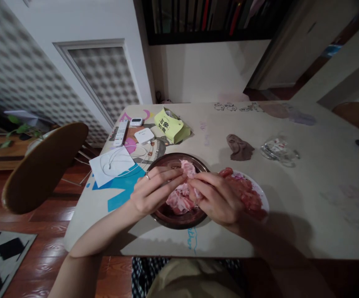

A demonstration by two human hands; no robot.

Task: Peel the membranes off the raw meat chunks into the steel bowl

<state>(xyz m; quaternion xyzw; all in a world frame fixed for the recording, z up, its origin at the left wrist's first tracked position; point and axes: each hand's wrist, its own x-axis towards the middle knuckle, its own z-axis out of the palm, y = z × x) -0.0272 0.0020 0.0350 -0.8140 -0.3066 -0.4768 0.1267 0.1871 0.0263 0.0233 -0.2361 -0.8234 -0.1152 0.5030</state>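
Both hands meet above a round metal bowl (192,221) near the table's front edge. My left hand (154,188) reaches over the bowl from the left, with a ring on one finger, its fingertips closed on a piece of raw meat (188,167). From the right, my right hand (218,196) pinches the same pale pink piece. More raw meat (179,200), pink with whitish skin or fat, lies in the bowl below the fingers. A plate (264,198) heaped with redder raw meat (247,194) stands just right of the bowl, partly hidden by my right hand.
Left of the bowl are a remote control (121,132), a white box (144,135), a cable on white paper (113,167) and blue paper (120,198). A yellow-green bag (173,128) stands behind. Farther right lie a brown cloth (240,148) and crumpled clear plastic (278,150).
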